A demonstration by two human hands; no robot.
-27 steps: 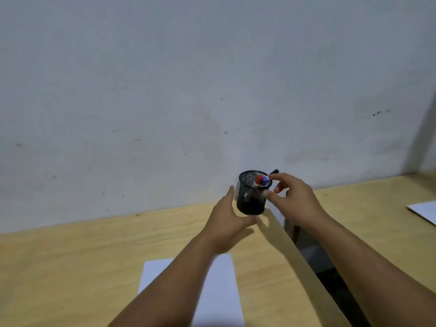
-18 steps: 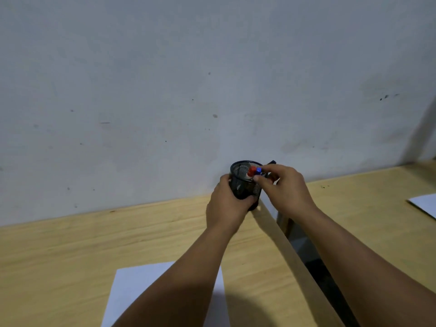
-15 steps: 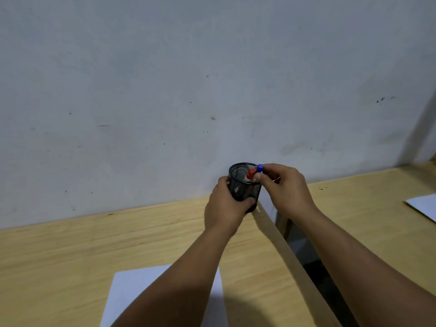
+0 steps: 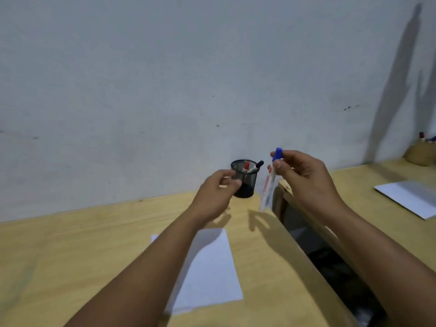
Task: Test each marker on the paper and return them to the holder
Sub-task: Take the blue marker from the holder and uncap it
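- Nearest: two bare forearms enter from the bottom edge and converge toward the back of the wooden table (image 4: 70, 244).
- White paper (image 4: 212, 267) lies flat on the table between the forearms; its left part is covered by the left arm, its right and near edges are free, and bare wood borders it on the right up to the table's edge.
- A dark gap (image 4: 330, 263) runs diagonally beside that edge, separating this table from a second table (image 4: 368, 185) on the right.
- Left hand (image 4: 215, 194): raised above the table, fingers loosely curled and empty, fingertips just in front of the holder; contact cannot be told.
- Right hand (image 4: 304, 180): thumb and fingers pinched on the blue cap end of the blue marker (image 4: 271, 182), which hangs almost vertically, clear of the holder, over the table's right edge.
- Black mesh holder (image 4: 245, 182): upright near the wall, close to the table's back right corner, containing a red-capped marker (image 4: 246, 166) and a black-capped marker (image 4: 257, 166) leaning right.
- Farthest: a second sheet (image 4: 408, 197) and a tan cup (image 4: 421, 153) on the second table; grey wall (image 4: 188, 79) behind.
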